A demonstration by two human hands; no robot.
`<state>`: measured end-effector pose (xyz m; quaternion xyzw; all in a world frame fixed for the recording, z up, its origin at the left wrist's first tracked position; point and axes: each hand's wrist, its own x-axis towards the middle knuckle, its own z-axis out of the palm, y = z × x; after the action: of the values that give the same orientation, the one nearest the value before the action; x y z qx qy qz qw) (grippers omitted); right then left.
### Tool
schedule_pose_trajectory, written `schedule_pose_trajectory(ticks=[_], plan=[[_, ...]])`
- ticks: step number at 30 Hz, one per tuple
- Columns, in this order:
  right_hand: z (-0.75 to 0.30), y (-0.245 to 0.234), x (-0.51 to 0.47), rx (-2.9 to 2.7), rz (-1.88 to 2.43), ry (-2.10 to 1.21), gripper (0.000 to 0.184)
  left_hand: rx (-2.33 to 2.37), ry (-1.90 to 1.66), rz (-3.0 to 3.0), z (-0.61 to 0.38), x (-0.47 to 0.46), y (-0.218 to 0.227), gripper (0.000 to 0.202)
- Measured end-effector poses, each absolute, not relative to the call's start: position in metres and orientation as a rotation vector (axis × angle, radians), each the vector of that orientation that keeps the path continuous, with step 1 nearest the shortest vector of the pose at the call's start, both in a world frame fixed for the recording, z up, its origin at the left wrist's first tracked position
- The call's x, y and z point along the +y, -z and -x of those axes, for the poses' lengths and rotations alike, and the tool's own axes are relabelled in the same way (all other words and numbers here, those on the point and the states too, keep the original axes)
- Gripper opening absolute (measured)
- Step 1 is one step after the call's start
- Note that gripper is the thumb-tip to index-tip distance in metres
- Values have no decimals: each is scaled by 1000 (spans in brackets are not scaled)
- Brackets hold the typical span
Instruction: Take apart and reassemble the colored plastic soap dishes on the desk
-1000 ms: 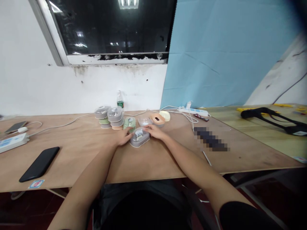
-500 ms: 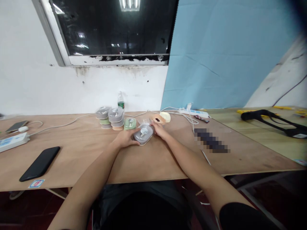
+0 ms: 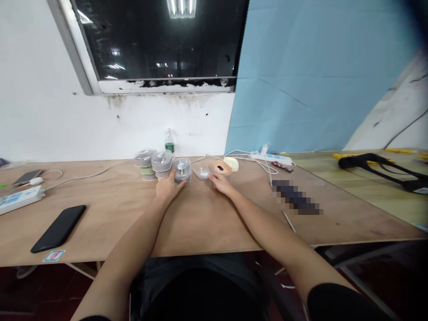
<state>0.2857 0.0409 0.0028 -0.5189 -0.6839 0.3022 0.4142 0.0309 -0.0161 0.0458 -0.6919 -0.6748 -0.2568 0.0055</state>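
My left hand (image 3: 167,185) grips the near left side of a grey container (image 3: 182,174) with a clear lid and a round sticker. That container sits where the green one stood, apparently stacked on it. Just left of it are two stacks of similar containers, one topped by a grey container (image 3: 162,161), the other by another grey container (image 3: 144,157). With fingertips closed on its right edge, my right hand (image 3: 221,183) holds a clear plastic lid (image 3: 202,173). Beyond that hand lie an orange piece with a dark slot (image 3: 220,167) and a cream piece (image 3: 232,163).
A bottle (image 3: 169,141) stands by the wall behind the stacks. A black phone (image 3: 59,228) and a power strip (image 3: 20,199) lie at left. Another power strip (image 3: 271,158) with white cables is at back right, near a pixelated dark item (image 3: 297,197).
My left hand has carried the grey container leftward and away from me to the green one's spot. My right hand has let go of it and now touches the clear lid.
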Motion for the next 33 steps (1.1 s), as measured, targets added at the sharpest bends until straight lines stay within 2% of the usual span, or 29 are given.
schedule_pose_trajectory(ticks=[12, 20, 24, 29, 33], plan=[[-281, 3, 40, -1949, 1242, -650, 36, -2114, 732, 2094, -43, -12, -47, 81], [-280, 3, 38, -1923, 1235, -710, 34, -2058, 759, 2087, -42, -6, -46, 70], [-258, 2, 35, -1855, 1202, -774, 39, -2052, 766, 2119, -41, -6, -44, 77], [-206, -2, 48, -1505, 1254, -980, 59, -2101, 718, 2130, -38, -5, -43, 82], [-185, -4, 62, -1337, 1271, -1092, 56, -2059, 710, 2171, -37, -3, -42, 75]])
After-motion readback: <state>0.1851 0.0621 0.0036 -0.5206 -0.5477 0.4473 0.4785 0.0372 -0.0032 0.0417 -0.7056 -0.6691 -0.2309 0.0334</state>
